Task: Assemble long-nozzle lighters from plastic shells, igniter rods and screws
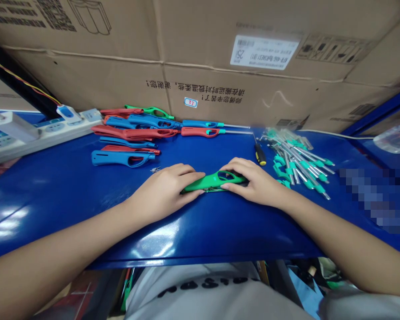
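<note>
Partly curled, left hand (171, 186), right hand (255, 181), both gripping green lighter casing (210, 181)

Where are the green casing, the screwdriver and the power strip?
Green casing (209, 181): head view, on the body between both hands.
Screwdriver (260, 154): head view, on the black-and-yellow handle.
Power strip (48, 134): head view, on its white housing.

Observed carton (200, 40) behind table (53, 200), with inverted print, white label (264, 52) at upper right, small sticker (191, 102) lower down. At left, noted power strip (55, 129) bearing plug (68, 113) and adapter (20, 126); traced thin wire (33, 88) to plug. At far right, saw pale cable (336, 134) along carton's base.
</note>
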`<state>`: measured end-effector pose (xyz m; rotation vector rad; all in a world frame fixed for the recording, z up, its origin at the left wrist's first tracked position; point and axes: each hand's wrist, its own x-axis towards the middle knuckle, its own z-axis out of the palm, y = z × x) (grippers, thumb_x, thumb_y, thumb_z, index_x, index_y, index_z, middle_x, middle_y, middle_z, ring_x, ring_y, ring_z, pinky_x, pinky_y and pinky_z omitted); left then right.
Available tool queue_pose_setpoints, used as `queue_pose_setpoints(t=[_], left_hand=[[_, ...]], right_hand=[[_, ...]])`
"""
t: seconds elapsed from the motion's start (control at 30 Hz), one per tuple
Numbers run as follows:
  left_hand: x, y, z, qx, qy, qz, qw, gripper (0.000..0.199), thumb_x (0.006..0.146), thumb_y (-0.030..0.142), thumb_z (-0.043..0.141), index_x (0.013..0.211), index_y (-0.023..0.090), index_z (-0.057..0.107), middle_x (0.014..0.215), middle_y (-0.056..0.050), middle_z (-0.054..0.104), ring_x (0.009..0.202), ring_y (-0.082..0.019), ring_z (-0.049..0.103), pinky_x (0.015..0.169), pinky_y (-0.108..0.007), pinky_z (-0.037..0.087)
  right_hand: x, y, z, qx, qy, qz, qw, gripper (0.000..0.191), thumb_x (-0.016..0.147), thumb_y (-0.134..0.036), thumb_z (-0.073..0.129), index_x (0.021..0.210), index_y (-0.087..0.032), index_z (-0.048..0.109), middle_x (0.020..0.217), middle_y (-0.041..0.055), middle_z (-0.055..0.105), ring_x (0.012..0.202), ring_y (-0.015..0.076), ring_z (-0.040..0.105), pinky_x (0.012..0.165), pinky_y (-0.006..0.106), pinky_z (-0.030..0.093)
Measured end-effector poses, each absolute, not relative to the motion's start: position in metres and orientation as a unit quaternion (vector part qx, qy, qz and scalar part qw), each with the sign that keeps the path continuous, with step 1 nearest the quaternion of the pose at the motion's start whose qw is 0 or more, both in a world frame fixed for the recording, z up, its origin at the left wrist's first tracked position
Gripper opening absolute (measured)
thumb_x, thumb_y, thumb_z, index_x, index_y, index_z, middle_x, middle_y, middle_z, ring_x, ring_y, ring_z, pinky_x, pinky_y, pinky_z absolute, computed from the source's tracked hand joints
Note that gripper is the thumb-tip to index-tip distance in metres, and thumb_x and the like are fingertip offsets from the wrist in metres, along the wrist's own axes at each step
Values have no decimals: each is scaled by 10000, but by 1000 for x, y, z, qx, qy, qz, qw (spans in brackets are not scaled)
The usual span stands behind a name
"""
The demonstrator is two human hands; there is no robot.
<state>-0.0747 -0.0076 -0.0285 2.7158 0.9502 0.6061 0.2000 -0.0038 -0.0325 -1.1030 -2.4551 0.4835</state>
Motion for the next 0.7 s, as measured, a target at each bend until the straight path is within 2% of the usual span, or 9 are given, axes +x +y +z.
queue_pose_setpoints(t=[0.27,0.7], left_hand=[[-75,-7,-24,927,324,168,81,242,944,320,666,1140,186,712,1015,-71,706,961,-253,636,825,-384,532],[-76,-6,-19,923,349,133,90,250,976,344,627,1167,212,718,1042,-63,703,966,-246,617,842,-382,513]], right_hand=[[196,-8,-32,-384,-899,127,167,314,949,-472,635,1104,-199,629,1110,84,667,1027,248,584,892,401,391],[190,-10,-36,-404,-892,112,169,332,944,-481,639,1101,-189,638,1095,71,667,1001,239,593,858,376,379]])
